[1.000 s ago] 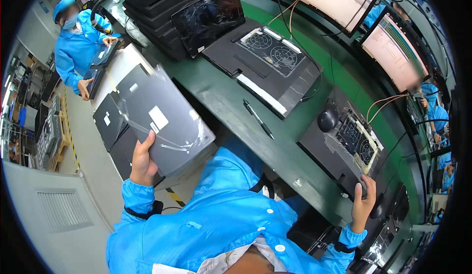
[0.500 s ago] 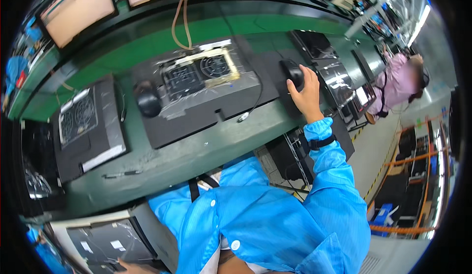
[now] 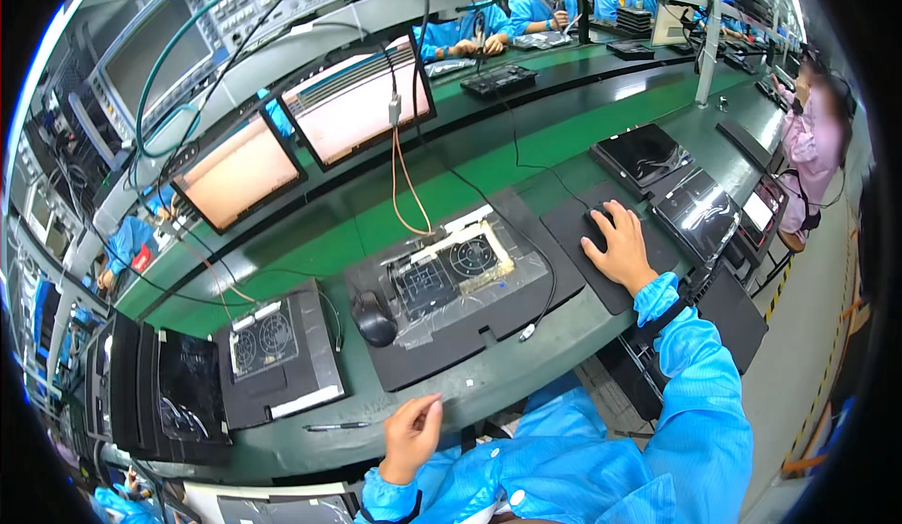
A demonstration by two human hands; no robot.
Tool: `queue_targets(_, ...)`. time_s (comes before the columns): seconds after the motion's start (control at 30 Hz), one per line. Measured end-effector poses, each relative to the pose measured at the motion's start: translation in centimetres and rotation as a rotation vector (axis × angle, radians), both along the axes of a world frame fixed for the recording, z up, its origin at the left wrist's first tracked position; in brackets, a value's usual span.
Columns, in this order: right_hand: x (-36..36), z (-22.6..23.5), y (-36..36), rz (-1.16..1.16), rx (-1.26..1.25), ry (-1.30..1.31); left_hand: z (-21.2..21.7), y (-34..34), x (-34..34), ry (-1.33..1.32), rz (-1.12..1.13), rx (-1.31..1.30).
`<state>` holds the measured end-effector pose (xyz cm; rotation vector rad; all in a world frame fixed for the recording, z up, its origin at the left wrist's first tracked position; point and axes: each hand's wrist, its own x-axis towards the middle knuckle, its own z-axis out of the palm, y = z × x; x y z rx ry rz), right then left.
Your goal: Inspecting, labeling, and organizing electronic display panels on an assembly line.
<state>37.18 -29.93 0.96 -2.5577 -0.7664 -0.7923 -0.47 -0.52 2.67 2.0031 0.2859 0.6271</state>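
My right hand [image 3: 620, 247] rests over a black computer mouse [image 3: 595, 216], fingers curved on it and covering most of it. The mouse is on a dark mat [image 3: 573, 233]. My left hand [image 3: 411, 437] hovers by the near table edge with its fingers curled in; whether anything is between them is hidden. Ahead of it lies a black foam pad [image 3: 423, 371] with a taped-on panel [image 3: 442, 275] bearing circle and grid patterns. A second black mouse [image 3: 373, 319] lies on that pad's left side. Beyond the left hand's fingertips, a small white bit [image 3: 469, 383] is on the green table.
Another patterned pad [image 3: 282, 374] and a pen [image 3: 335, 426] lie left. Two lit monitors [image 3: 357, 101] stand behind, with hanging cables. Film-covered black devices [image 3: 697, 214] lie at right. A person in pink [image 3: 813, 139] is at far right; blue-sleeved workers [image 3: 470, 35] are across the bench.
The view has shifted, bringing in more of the far bench and the monitors. My left hand has come up from beside the flat dark panels below the table. My right hand stays on the mouse.
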Motion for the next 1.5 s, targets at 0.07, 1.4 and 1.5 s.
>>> queue_targets(0.07, -0.2, 0.3, 0.1, 0.04, -0.015, -0.025, 0.0, -0.6, 1.8, -0.001, -0.022, 0.041)
queue_targets(1.4, -12.8, 4.3, 5.6, 0.784, -0.262, 0.01, 3.2, 3.9, -10.2, -0.502, -0.065, -1.483)
queue_targets(1.5, -12.6, 4.0, 5.7, 0.884, -0.187, -0.081, 2.7, 5.0, -12.5, -0.706, -0.18, -1.584)
